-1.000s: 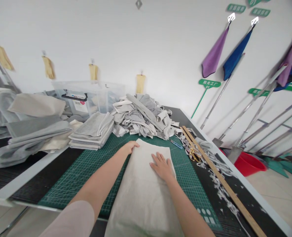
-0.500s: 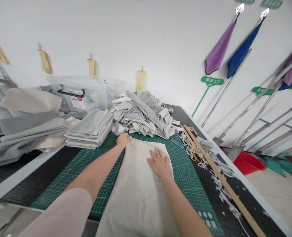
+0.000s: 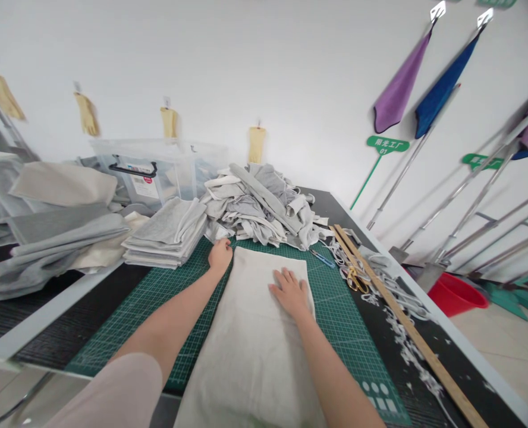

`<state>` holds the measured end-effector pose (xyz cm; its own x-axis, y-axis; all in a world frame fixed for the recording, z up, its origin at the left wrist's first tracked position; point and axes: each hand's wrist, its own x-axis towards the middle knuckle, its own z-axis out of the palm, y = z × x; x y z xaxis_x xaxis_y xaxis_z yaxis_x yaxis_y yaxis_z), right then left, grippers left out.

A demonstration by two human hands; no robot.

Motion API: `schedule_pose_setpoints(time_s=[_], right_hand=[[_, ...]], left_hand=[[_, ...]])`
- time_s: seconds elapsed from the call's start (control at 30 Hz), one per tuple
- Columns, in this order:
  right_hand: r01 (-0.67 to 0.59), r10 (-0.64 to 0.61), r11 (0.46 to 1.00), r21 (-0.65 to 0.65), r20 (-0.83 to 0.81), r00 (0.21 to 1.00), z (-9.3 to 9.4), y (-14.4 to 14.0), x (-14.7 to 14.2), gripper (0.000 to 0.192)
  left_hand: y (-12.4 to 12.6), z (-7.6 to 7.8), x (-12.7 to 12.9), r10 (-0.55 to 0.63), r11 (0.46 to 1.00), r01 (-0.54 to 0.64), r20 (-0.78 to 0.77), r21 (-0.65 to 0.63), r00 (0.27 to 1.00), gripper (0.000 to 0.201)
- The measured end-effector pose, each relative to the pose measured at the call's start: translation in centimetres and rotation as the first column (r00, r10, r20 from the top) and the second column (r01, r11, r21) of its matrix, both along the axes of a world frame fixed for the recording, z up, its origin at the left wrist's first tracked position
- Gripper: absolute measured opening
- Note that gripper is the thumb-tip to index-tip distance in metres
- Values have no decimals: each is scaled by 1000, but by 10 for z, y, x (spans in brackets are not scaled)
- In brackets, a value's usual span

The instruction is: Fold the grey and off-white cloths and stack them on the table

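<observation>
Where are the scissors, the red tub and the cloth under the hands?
scissors [image 3: 357, 278], head view, yellow handles.
red tub [image 3: 458, 293], head view, its rim.
cloth [image 3: 253, 333], head view, bare middle.

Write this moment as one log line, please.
left hand: at cloth far corner | right hand: flat on cloth | cloth: spread on mat | scissors: untouched

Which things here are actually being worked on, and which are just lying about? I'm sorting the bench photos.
In use:
- beige cloth, spread flat
- left hand, closed at the cloth's far left corner
- right hand, flat on the cloth
- green cutting mat, under the cloth

Lying about:
- folded grey stack
- loose grey heap
- scissors
- wooden ruler
- clear bin
</observation>
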<state>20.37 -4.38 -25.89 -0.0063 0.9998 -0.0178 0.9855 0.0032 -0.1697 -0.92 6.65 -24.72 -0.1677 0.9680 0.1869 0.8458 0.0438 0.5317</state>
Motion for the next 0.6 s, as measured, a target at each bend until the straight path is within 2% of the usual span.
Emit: schedule_pose_setpoints(time_s=[0.17, 0.3, 0.4, 0.5, 0.6], right_hand=[[-3, 3, 1000, -8, -32, 999, 0, -1, 2, 49], [-7, 15, 998, 62, -121, 993, -3, 0, 2, 44], [26, 22, 986, 164, -282, 959, -2, 3, 5, 38], [46, 84, 960, 275, -443, 893, 7, -4, 16, 36], [88, 55, 951, 297, -440, 896, 22, -29, 33, 38]], left_hand=[[-31, -2, 6, -276, 957, 278, -36, 80, 960, 19], [-56, -9, 5, -375, 922, 378, -44, 82, 926, 24], [-78, -7, -2, -359, 923, 362, -40, 129, 932, 23], [-106, 3, -15, -298, 937, 296, -18, 184, 954, 16], [-133, 16, -29, -183, 974, 191, -74, 118, 980, 22]])
